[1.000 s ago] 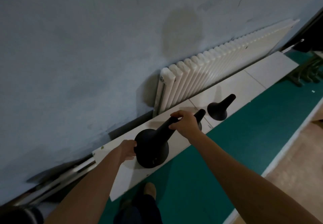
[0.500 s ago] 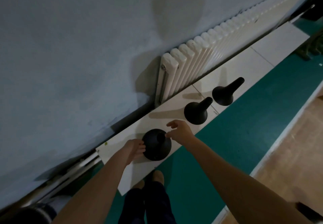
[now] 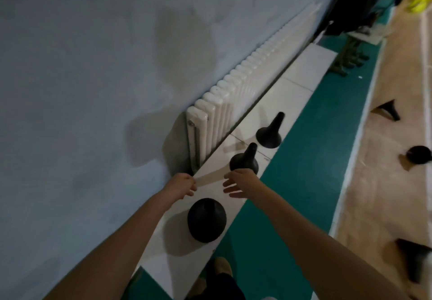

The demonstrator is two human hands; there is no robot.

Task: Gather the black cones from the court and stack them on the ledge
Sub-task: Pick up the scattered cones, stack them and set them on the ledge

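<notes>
Left hand (image 3: 184,186) over white tiled ledge (image 3: 292,93), fingers loosely curled, empty. Right hand (image 3: 243,182) beside it, fingers spread, empty.

Nearest black flared cone (image 3: 207,220) upright on ledge, just near side of both hands, untouched. Second black cone (image 3: 244,161) upright on ledge, base partly behind right hand; contact unclear. Third black cone (image 3: 268,133) upright farther along ledge.

Loose black cones (image 3: 418,154) on wooden court floor (image 3: 385,194), right. White ribbed radiator (image 3: 224,117) against wall behind ledge.
</notes>
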